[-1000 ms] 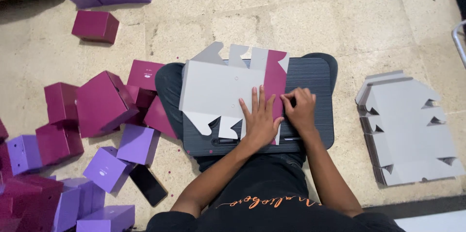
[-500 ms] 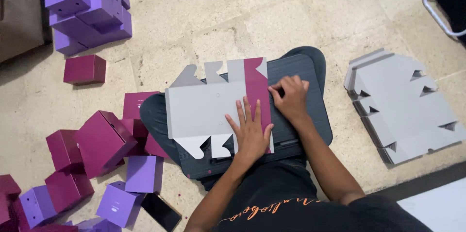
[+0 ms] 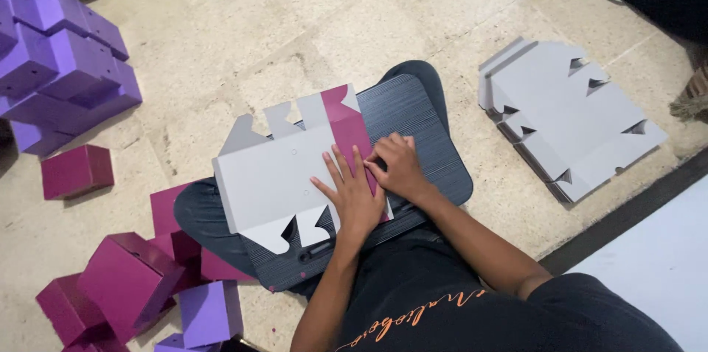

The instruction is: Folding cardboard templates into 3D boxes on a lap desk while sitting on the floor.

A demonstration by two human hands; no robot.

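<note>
1. Both my hands are on the flat box blank [image 3: 284, 179], which lies across the dark ribbed lap board [image 3: 417, 120] on my legs. My left hand [image 3: 354, 193] is spread wide, palm down, pinning the card. My right hand [image 3: 398, 168] is curled with fingertips pushing on the maroon strip [image 3: 346, 127], one panel turned over so its colour shows.

2. Progress, far as I can judge: this blank is barely started. One panel creased over, everything else flat, tabs and notches unfolded along the edges.

3. Done pile is decent. Purple boxes [image 3: 63, 64] are stacked at top left, and maroon boxes [image 3: 122, 282] plus a few more purple ones sit by my left knee, some looking only half closed.

4. Left to do: a stack of grey blanks [image 3: 564, 112] on the floor to my right, well apart from the board.

5. Materials: thin card, matte grey inside, smooth colour outside, die-cut with triangular notches. The floor [image 3: 221, 20] is mottled beige stone tile.
</note>
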